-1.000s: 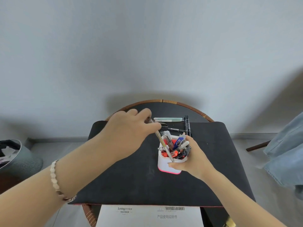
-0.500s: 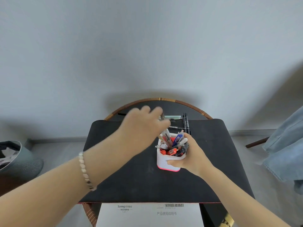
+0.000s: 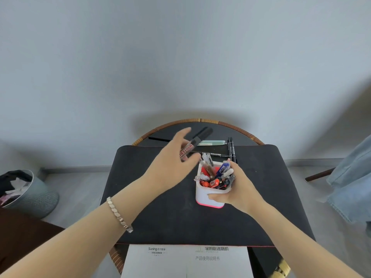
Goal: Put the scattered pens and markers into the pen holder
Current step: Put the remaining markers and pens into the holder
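A white pen holder with a pink base stands on the black mat, filled with several pens. My right hand grips its right side. My left hand is raised just left of the holder and holds a thick black whiteboard marker, tilted up to the right. Behind the holder lie a pale green pen, two thin black pens side by side, and another thin black pen lying crosswise.
The mat covers a round dark table with a woven rim. A white booklet lies at the near edge. A grey waste bin stands on the floor at left, blue denim cloth at right.
My left hand let a pen drop into the holder, reached back to the loose pens, and has lifted the black whiteboard marker. My right hand has kept hold of the holder.
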The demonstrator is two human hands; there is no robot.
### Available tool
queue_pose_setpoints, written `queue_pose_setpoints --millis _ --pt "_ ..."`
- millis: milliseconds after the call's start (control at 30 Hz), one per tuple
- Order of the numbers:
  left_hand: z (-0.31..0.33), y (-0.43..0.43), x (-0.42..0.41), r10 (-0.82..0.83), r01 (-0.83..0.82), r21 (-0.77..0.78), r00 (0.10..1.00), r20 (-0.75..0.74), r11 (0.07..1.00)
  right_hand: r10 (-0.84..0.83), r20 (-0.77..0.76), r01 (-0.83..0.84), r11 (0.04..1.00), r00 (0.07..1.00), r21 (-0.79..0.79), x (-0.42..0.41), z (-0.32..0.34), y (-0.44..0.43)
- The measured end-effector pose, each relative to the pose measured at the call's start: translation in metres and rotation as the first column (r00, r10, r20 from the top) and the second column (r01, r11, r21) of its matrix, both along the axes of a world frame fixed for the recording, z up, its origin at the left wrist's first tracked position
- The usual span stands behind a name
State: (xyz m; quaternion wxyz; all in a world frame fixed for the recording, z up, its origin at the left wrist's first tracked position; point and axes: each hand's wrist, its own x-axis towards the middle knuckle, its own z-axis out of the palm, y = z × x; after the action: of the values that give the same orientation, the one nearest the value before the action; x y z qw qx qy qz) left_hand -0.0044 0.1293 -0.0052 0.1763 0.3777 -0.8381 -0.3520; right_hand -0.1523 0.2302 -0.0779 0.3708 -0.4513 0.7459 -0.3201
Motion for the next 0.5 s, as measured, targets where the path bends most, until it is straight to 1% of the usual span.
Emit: queue_pose_setpoints --millis 67,133,200,233,300,333,367,400,433,467,500 --pt "-0.004 -0.005 0.003 0.151 -0.144 0.093 0.986 -0.075 0.985 -0.002 0.006 0.001 1.0 1.0 0.008 0.001 0.001 -0.001" --pt "-0.012 -0.008 0.005 0.275 -0.247 0.205 0.954 -0.122 0.947 -0.015 0.014 0.015 1.0 1.0 0.009 0.0 0.001 -0.001" --pt "-0.018 -0.006 0.007 0.348 -0.284 0.34 0.926 -0.144 0.897 -0.012 0.097 0.012 1.0 0.995 0.005 -0.001 0.001 0.0" --pt "-0.019 -0.004 0.007 0.36 -0.288 0.371 0.922 -0.143 0.883 0.018 0.126 -0.02 1.0 0.992 0.019 -0.002 0.002 0.0" --pt "-0.022 0.001 0.008 0.338 -0.278 0.343 0.932 -0.129 0.897 0.069 0.098 -0.074 0.996 0.993 0.05 -0.003 0.002 0.0" --pt "-0.024 0.003 0.008 0.317 -0.271 0.31 0.942 -0.111 0.911 0.088 0.099 -0.092 0.995 0.991 0.035 -0.005 0.001 0.0" --pt "-0.027 0.005 0.007 0.305 -0.269 0.285 0.948 -0.091 0.92 0.054 0.126 -0.056 0.998 0.991 0.009 -0.006 0.005 0.001" --pt "-0.031 0.006 0.006 0.306 -0.276 0.277 0.949 -0.071 0.92 -0.014 0.146 0.018 0.999 0.989 -0.029 -0.007 0.014 0.0" --pt "-0.035 0.006 0.005 0.314 -0.288 0.286 0.948 -0.051 0.914 -0.103 0.116 0.114 0.989 0.988 -0.096 -0.007 0.026 0.001" --pt "-0.039 0.007 0.004 0.325 -0.301 0.303 0.945 -0.031 0.904 -0.165 -0.012 0.16 0.968 0.986 -0.191 -0.007 0.038 0.0" --pt "-0.043 0.007 0.002 0.336 -0.312 0.329 0.942 -0.016 0.891 -0.181 -0.169 0.132 0.955 0.969 -0.264 -0.006 0.049 -0.002"
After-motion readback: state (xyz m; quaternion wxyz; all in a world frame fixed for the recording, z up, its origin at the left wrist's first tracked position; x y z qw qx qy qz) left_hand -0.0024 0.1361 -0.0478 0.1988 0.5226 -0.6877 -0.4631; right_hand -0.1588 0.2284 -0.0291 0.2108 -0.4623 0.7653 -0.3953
